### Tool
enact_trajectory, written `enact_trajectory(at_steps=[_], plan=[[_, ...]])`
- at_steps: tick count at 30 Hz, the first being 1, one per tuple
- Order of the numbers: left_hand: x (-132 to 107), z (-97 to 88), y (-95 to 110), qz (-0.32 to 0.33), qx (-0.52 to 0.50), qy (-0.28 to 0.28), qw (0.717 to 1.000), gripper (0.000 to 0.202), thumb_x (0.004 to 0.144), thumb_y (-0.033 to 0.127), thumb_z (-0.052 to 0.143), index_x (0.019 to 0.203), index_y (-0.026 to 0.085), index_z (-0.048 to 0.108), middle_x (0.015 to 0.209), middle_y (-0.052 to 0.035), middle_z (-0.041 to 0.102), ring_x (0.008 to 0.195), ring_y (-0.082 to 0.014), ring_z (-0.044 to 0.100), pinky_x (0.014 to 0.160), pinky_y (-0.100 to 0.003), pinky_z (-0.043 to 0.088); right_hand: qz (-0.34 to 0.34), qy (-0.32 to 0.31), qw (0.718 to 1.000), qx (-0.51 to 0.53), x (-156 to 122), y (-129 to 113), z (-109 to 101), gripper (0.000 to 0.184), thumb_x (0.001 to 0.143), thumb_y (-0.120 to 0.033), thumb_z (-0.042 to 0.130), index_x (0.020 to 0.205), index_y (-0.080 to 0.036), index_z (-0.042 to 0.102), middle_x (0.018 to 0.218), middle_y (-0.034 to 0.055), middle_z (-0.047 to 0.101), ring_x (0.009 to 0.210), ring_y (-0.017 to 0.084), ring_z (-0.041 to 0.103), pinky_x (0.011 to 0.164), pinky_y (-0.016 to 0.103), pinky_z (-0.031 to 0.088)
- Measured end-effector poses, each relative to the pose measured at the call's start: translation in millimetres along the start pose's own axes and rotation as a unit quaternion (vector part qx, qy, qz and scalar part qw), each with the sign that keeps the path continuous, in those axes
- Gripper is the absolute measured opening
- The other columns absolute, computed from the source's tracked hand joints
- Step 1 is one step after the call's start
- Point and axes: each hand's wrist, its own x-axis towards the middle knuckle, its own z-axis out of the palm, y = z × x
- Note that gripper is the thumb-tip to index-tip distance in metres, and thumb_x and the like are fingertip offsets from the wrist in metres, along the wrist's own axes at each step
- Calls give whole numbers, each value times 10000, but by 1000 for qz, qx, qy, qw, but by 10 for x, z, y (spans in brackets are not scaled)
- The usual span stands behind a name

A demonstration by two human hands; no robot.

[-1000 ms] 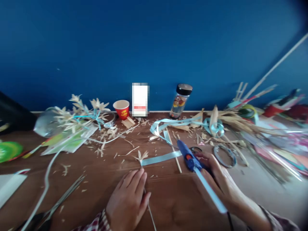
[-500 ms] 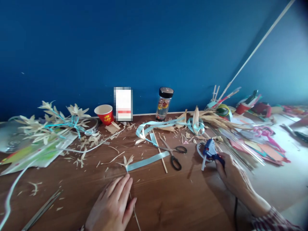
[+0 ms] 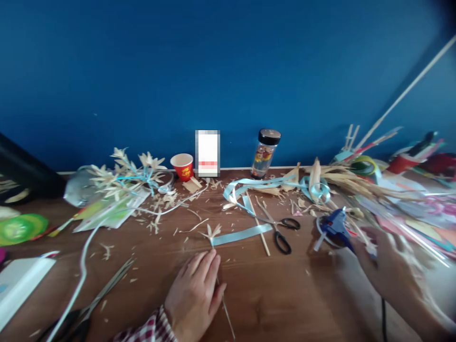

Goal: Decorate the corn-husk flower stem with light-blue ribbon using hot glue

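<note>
Now left hand, lower centre, holds thin stem down; right hand, lower right, blurs by glue gun, letting-go uncertain; blue ribbon lies mid-frame, gun having shifted from beside it to over pale ring, right, its use seemingly paused.

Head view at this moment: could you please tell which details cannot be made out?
All in the head view:
Right hand: blurred; whether it touches the glue gun is unclear.
Stem: its middle is hidden under the left hand.
Scissors at lower left: handles partly cut off by the bottom edge.
White panel beside the red cup: pixelation hides any print.
</note>
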Motion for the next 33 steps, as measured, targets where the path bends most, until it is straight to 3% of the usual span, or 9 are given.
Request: enact_trajectory(at_steps=[3,5,8,13,20,23,26,29,33], plan=[[8,-37,44,-38,-32,-31,998,392,784,278,547,1136,108,583,1165,-125,623,1051,-275,539,892,-416,439,-58,47,987,145,22,-396,-175,258,853,-400,453,1052,-241,491,919,120,589,782,294,599,623,403,471],[16,-61,56,-54,-52,-45,996,390,782,258,547,1139,106,578,1165,-122,621,1059,-274,538,905,-422,443,-193,-15,953,235,16,-828,-232,128,873,-290,452,978,-262,520,878,84,609,806,257,607,700,384,478],[28,-91,53,-57,-70,-47,995,386,782,265,553,1132,106,582,1154,-130,627,1045,-282,551,891,-435,460,-369,-153,871,287,14,-1562,-211,175,897,-188,420,995,-233,558,939,65,621,889,219,588,788,353,476],[57,-120,29,-61,-96,-50,992,367,786,252,559,1123,107,579,1124,-142,631,1034,-278,558,876,-435,480,-362,-196,885,219,108,-2327,-13,148,873,-136,470,936,-164,600,897,94,613,835,236,584,748,368,484],[108,-145,-153,-118,-216,1,969,261,839,207,479,1062,150,602,1078,-132,639,979,-237,596,854,-419,501,-352,-200,880,249,139,-2400,148,133,853,-100,471,828,-170,580,840,73,597,777,210,581,698,333,456],[194,-151,-308,-245,-339,-19,908,218,854,272,467,926,163,642,907,-96,673,826,-203,645,738,-348,543,-346,-215,864,297,146,-2367,166,104,852,-128,478,837,-178,568,858,60,593,752,180,577,668,294,440],[332,-141,-425,-389,-488,-91,777,226,827,332,511,901,145,613,714,-43,656,520,-140,609,428,-237,497,-330,-232,842,356,162,-2351,177,85,840,-144,490,807,-187,555,812,35,603,708,155,567,639,267,417],[481,-133,-462,-458,-553,-126,684,220,785,265,589,945,116,559,722,-39,661,419,-86,562,369,-187,441,-306,-242,829,402,169,-2351,201,86,811,-122,495,777,-189,537,719,5,600,639,136,544,591,248,394],[625,-135,-441,-500,-605,-114,609,245,788,190,596,1005,126,501,796,-54,678,403,-58,553,341,-153,400,-265,-247,815,453,178,-2350,246,86,795,-108,486,773,-187,513,674,-14,587,601,120,531,549,224,387]])
